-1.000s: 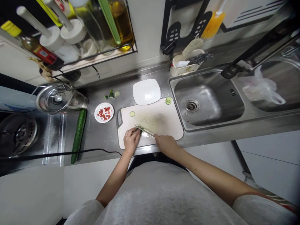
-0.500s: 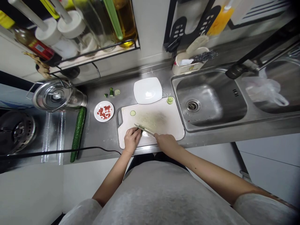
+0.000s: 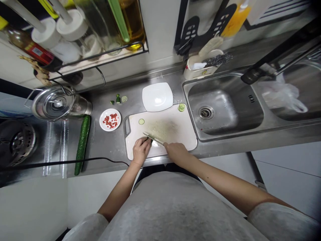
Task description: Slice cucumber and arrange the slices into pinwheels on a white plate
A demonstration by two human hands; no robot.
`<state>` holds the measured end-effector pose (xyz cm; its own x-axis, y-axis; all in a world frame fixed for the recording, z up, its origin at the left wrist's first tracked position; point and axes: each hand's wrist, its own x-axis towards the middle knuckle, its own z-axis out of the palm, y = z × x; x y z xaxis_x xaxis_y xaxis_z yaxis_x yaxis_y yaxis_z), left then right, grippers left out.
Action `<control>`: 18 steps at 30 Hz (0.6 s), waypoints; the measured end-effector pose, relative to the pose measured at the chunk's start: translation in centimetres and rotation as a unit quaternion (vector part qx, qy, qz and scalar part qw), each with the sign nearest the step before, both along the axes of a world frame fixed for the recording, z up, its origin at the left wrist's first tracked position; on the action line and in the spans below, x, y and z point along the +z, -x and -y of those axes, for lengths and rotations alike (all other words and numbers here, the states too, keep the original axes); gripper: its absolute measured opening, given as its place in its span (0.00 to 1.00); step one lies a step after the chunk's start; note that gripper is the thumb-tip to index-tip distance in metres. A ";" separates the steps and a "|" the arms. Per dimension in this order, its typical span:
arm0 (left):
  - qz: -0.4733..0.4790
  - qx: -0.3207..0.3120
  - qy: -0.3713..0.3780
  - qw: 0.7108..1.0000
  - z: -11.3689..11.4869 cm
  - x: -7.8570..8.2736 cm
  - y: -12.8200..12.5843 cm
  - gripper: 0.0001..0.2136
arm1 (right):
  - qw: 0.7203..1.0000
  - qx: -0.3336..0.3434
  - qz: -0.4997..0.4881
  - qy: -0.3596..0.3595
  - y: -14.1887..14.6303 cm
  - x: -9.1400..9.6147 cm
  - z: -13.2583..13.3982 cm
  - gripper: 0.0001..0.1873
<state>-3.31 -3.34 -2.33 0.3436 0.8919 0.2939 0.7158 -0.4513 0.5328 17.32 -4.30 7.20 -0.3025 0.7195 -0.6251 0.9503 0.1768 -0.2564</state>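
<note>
On the white cutting board (image 3: 183, 142), my left hand (image 3: 140, 150) has its fingers curled around a dark green cucumber piece (image 3: 151, 141), mostly hidden under the fingers and blade. My right hand (image 3: 177, 152) grips a knife (image 3: 155, 139) by its handle, its blade lying across the piece beside my left fingertips. One cucumber slice (image 3: 141, 121) rests near the board's upper left. A few overlapping cucumber slices (image 3: 181, 107) sit at its upper right corner. Wet bits are scattered over the board's middle.
Behind the board stands a white square plate (image 3: 157, 97). Left of it are a small plate (image 3: 101, 124) of red pieces, cucumber ends (image 3: 118, 99) and a whole cucumber (image 3: 82, 144). A steel pot (image 3: 84, 106) is farther left. The sink (image 3: 225, 134) lies right. A black cable (image 3: 100, 158) crosses the front.
The view has shifted slightly. The knife still lies at the cucumber piece beside my left fingers, its blade moved only a little. Both hands keep their holds.
</note>
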 end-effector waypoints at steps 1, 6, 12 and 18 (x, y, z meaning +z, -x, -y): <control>0.002 0.000 0.000 1.000 0.0 0.0 0.0 0.09 | 1.000 0.002 0.003 0.007 0.0 0.1 -0.1 0.16; 0.008 -0.002 -0.003 1.000 -0.1 -0.3 0.0 0.09 | 1.000 0.012 -0.005 0.026 0.1 0.3 -0.7 0.15; 0.012 -0.007 -0.004 1.000 -0.1 -0.3 0.1 0.08 | 1.000 0.004 -0.011 -0.002 0.2 -0.2 -0.5 0.16; 0.010 -0.011 0.003 1.000 -0.2 -0.2 0.1 0.09 | 1.000 0.009 -0.014 0.009 0.4 -0.3 -0.9 0.16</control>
<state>-3.43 -3.18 -2.57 0.3577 0.8859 0.2954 0.6942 -0.4639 0.5504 16.90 -3.44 6.92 -0.3332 0.7017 -0.6298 0.9393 0.1893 -0.2861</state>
